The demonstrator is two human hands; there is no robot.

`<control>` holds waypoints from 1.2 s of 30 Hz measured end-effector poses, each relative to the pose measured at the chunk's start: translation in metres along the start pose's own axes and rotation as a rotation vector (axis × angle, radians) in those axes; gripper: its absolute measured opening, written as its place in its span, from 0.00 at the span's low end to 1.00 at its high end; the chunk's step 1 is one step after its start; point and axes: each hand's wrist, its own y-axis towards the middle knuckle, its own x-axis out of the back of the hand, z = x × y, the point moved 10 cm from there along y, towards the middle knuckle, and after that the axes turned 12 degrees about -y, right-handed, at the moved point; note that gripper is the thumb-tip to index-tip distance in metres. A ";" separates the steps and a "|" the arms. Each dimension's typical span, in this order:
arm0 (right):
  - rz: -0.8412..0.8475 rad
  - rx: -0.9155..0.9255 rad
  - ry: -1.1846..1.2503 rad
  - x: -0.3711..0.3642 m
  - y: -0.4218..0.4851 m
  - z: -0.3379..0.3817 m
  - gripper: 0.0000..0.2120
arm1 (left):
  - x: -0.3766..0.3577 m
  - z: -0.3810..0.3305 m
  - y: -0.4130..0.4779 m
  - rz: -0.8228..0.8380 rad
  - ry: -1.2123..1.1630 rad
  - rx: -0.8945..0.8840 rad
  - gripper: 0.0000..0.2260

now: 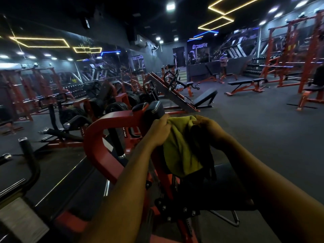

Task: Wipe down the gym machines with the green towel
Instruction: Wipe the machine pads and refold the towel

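Left hand: our left hand [160, 130] is curled tight round the upper left edge of the green towel [178, 151], knuckles up, cloth bunched inside the fingers.
Right hand: our right hand [208, 127] grips the towel's upper right corner, fingers folded over it; the fingertips are lost in shadow.
Towel: we hold it stretched between both hands, and its lower part hangs in loose folds over the middle of the machine. We cannot tell whether it touches the metal behind it.
Forearms: both of ours reach in from the bottom edge, bare, with the towel between them.
Nearest machine: a red frame [98, 137] curves up and over just left of our left hand. A black pad [152, 109] sits at its top, right beside our left knuckles.
Handle: a black grip [116, 142] with a metal end cap hangs under the red arch.
Below the towel: a bolted bracket [175, 207] and dark padding, too dim for us to make out further.
Further left: black weight plates [115, 107] are stacked among more red machines.
Open floor: dark matting [263, 128] stretches to our right, with a flat bench [245, 83] well apart from us.
Far end: a person [223, 62] stands by a low wall, under a CrossFit sign [199, 47].
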 end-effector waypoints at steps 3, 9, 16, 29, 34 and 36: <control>-0.027 -0.091 -0.076 0.015 -0.008 -0.013 0.10 | -0.016 -0.007 0.000 -0.085 0.038 0.007 0.06; 0.104 -0.024 -0.532 0.021 -0.024 -0.031 0.05 | -0.034 -0.023 0.000 -0.126 -0.008 0.087 0.12; 0.132 0.003 -0.529 0.013 -0.033 -0.022 0.18 | -0.033 -0.019 -0.006 -0.003 0.148 0.120 0.23; -0.160 0.164 -0.666 0.063 -0.019 0.012 0.10 | 0.008 0.028 -0.051 0.060 0.378 0.270 0.07; -0.269 0.163 -0.763 0.073 -0.015 0.030 0.15 | 0.016 0.042 -0.068 -0.045 0.537 0.326 0.04; -0.349 0.130 -0.765 0.083 -0.013 0.029 0.16 | 0.028 0.041 -0.075 -0.174 0.591 0.307 0.07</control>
